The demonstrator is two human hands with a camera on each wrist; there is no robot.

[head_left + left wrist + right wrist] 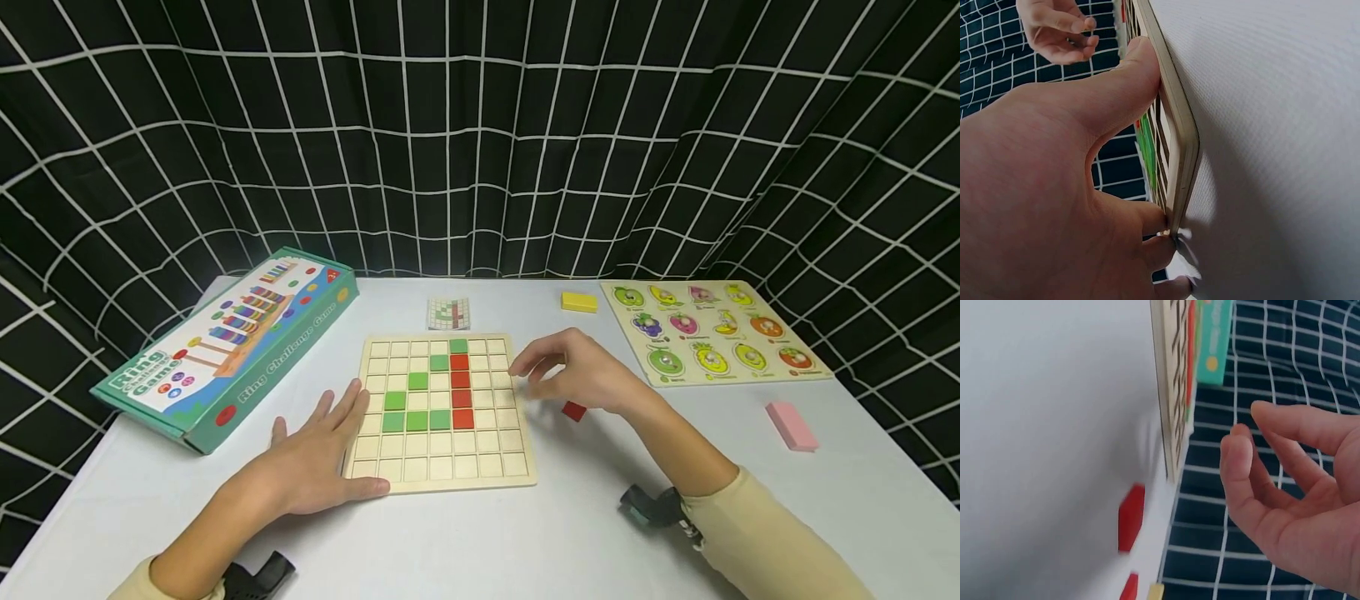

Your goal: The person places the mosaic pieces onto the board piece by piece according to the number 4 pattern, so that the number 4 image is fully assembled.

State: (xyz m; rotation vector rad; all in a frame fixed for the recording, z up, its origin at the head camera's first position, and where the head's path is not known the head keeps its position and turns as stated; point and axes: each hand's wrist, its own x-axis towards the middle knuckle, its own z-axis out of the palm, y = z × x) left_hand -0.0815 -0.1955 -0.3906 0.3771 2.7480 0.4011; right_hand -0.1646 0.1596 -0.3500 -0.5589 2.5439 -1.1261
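Note:
A square wooden grid board (491, 465) lies on the table with several green tiles (417, 381) and a column of red tiles (461, 379) in its cells. My left hand (318, 454) rests at the board's left edge, fingers stretched along the side and thumb over the near left corner. Past the board's right edge, my right hand (573, 371) hovers with bent fingers; in the right wrist view a gap shows between thumb and fingers, with nothing held. Below it on the table is a loose red tile (573, 411); the right wrist view shows a second red piece (1129, 587).
Behind the board lies a small pattern card (448, 314). A Ring Challenge Game box (262, 367) is on the left. To the right are a fruit puzzle board (716, 337), a yellow block (579, 302) and a pink block (792, 426). A black gridded curtain (480, 133) hangs behind.

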